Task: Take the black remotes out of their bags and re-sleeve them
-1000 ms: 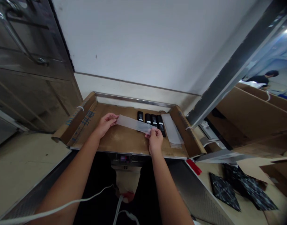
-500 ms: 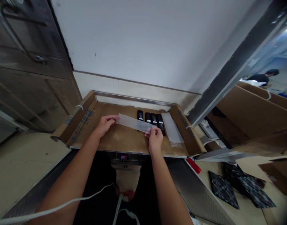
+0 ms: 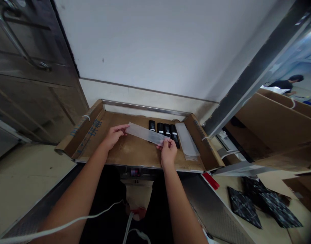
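A long translucent plastic sleeve (image 3: pixel 146 133) is stretched between my two hands, above a cardboard-lined bench top. Its left end is pinched by my left hand (image 3: pixel 116 134), thumb against fingers. At the other end my right hand (image 3: pixel 168 149) grips the sleeve near its corner. Just behind it lie several black handset-like items (image 3: pixel 167 128) with white labels, side by side; the sleeve covers part of them. Further right a stack of similar clear plastic sleeves (image 3: pixel 187 140) rests on the cardboard (image 3: pixel 135 156).
Raised cardboard walls (image 3: pixel 201 139) edge the bench, tied with white cord. A white wall (image 3: pixel 145 51) stands behind, a metal door (image 3: pixel 25 84) to the left. Large cardboard boxes (image 3: pixel 279 132) and dark patterned bags (image 3: pixel 246 206) are on the right. Another person (image 3: pixel 287 84) works far right.
Both hands keep their hold on the plastic sleeve almost unmoved. The camera view has shifted very slightly.
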The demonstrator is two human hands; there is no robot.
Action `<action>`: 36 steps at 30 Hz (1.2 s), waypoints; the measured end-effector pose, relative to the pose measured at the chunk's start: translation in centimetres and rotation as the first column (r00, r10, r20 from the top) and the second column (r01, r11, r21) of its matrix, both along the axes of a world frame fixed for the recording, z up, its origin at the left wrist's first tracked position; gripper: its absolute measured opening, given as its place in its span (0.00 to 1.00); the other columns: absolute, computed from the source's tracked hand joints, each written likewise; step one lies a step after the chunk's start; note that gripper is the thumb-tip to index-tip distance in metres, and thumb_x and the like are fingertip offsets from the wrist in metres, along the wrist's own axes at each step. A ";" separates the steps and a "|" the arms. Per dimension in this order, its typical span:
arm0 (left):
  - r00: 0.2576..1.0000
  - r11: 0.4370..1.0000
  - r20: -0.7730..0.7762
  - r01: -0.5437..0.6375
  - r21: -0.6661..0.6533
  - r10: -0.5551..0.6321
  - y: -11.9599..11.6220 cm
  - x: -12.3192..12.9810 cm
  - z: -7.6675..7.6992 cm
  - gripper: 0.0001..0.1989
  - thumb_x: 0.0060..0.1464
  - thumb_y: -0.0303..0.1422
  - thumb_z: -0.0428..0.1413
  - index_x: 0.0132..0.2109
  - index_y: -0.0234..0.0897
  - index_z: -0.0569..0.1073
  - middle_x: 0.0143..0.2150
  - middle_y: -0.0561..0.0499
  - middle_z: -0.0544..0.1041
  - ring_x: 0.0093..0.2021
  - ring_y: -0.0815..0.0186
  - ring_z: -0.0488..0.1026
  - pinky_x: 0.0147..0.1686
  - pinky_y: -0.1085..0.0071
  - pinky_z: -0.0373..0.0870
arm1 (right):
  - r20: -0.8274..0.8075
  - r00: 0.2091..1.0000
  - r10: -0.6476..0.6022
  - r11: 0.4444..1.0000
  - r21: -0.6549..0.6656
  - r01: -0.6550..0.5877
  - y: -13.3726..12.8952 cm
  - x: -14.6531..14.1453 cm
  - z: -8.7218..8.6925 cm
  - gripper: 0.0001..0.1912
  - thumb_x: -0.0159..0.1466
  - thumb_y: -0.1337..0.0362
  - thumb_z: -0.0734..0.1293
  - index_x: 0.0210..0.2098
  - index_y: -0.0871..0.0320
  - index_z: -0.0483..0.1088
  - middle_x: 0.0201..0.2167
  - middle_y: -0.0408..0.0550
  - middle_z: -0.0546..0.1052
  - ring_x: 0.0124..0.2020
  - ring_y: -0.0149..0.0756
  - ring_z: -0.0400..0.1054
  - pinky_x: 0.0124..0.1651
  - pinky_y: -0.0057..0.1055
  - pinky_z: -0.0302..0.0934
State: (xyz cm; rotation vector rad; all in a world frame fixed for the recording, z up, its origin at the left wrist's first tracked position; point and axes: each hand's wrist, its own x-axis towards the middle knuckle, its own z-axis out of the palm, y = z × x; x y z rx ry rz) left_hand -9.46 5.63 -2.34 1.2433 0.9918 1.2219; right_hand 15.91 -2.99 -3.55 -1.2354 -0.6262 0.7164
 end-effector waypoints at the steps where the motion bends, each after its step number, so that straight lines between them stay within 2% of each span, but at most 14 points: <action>1: 0.999 1.000 0.034 0.005 -0.014 -0.004 0.0 0.0 0.0 0.21 0.41 0.27 0.57 0.45 0.38 0.83 0.43 0.45 0.81 0.44 0.58 0.76 0.45 0.61 0.73 | 0.000 1.000 0.000 1.000 0.002 0.000 0.0 0.0 0.0 0.17 0.59 0.50 0.68 0.36 0.58 0.67 0.26 0.40 0.74 0.23 0.30 0.71 0.25 0.28 0.70; 4: 0.996 0.999 0.094 0.009 -0.036 -0.006 0.0 -0.1 0.0 0.19 0.42 0.29 0.58 0.44 0.36 0.83 0.45 0.42 0.81 0.44 0.58 0.76 0.44 0.62 0.73 | 0.000 1.000 -0.001 1.000 0.003 0.001 0.0 0.0 0.0 0.17 0.59 0.51 0.68 0.37 0.58 0.67 0.26 0.40 0.74 0.23 0.30 0.71 0.25 0.28 0.70; 7: 0.999 0.999 0.021 -0.036 0.001 0.036 0.1 -0.2 -0.2 0.18 0.43 0.31 0.61 0.44 0.37 0.83 0.45 0.43 0.81 0.39 0.62 0.75 0.43 0.64 0.72 | 0.008 1.000 -0.002 1.000 0.002 0.002 0.0 0.0 0.0 0.16 0.60 0.51 0.68 0.37 0.58 0.67 0.26 0.40 0.73 0.23 0.29 0.70 0.25 0.27 0.70; 10: 0.997 0.998 -0.071 -0.032 0.056 0.036 0.1 -0.3 -0.4 0.20 0.44 0.31 0.63 0.47 0.40 0.82 0.41 0.47 0.81 0.35 0.65 0.73 0.41 0.66 0.70 | 0.022 1.000 0.007 1.000 0.011 -0.007 0.0 -0.1 0.0 0.16 0.60 0.52 0.67 0.36 0.58 0.68 0.26 0.39 0.73 0.23 0.29 0.70 0.25 0.27 0.70; 13: 0.994 0.996 -0.098 -0.033 0.081 0.041 0.0 -0.3 -0.4 0.20 0.45 0.32 0.63 0.48 0.41 0.82 0.36 0.49 0.80 0.31 0.66 0.71 0.36 0.67 0.69 | 0.019 1.000 0.004 1.000 0.007 -0.004 -0.1 -0.1 0.0 0.15 0.60 0.52 0.67 0.36 0.58 0.68 0.26 0.40 0.74 0.23 0.29 0.70 0.25 0.27 0.70; 18: 0.993 0.996 -0.106 -0.034 0.078 0.042 0.1 -0.3 -0.4 0.21 0.45 0.31 0.62 0.49 0.40 0.82 0.36 0.48 0.81 0.27 0.68 0.68 0.31 0.70 0.65 | 0.015 1.000 0.002 1.000 0.005 -0.002 -0.1 -0.1 0.0 0.18 0.59 0.50 0.68 0.37 0.59 0.67 0.27 0.40 0.74 0.23 0.29 0.70 0.25 0.28 0.70; 26: 0.991 0.998 -0.133 0.001 0.071 0.008 0.0 -0.4 -0.2 0.24 0.46 0.31 0.61 0.54 0.38 0.79 0.43 0.47 0.81 0.34 0.66 0.70 0.35 0.70 0.65 | 0.025 1.000 -0.003 1.000 0.001 0.003 0.0 -0.1 0.1 0.18 0.59 0.49 0.68 0.37 0.58 0.67 0.26 0.39 0.73 0.22 0.29 0.68 0.25 0.29 0.69; 31: 0.989 0.998 -0.146 0.004 0.070 0.006 0.0 -0.5 -0.3 0.24 0.47 0.31 0.60 0.54 0.40 0.79 0.46 0.48 0.81 0.33 0.67 0.69 0.36 0.69 0.65 | 0.038 0.999 -0.010 1.000 -0.008 0.010 -0.1 -0.1 0.1 0.18 0.59 0.49 0.67 0.37 0.58 0.67 0.26 0.39 0.72 0.22 0.29 0.68 0.25 0.29 0.69; 36: 0.999 1.000 -0.052 -0.011 0.025 0.012 -0.1 -0.2 -0.1 0.21 0.46 0.31 0.59 0.50 0.39 0.81 0.45 0.46 0.81 0.39 0.63 0.73 0.37 0.68 0.69 | 0.026 1.000 -0.002 1.000 -0.013 0.003 -0.2 -0.2 0.3 0.18 0.59 0.50 0.67 0.37 0.58 0.67 0.27 0.39 0.73 0.22 0.29 0.68 0.26 0.28 0.69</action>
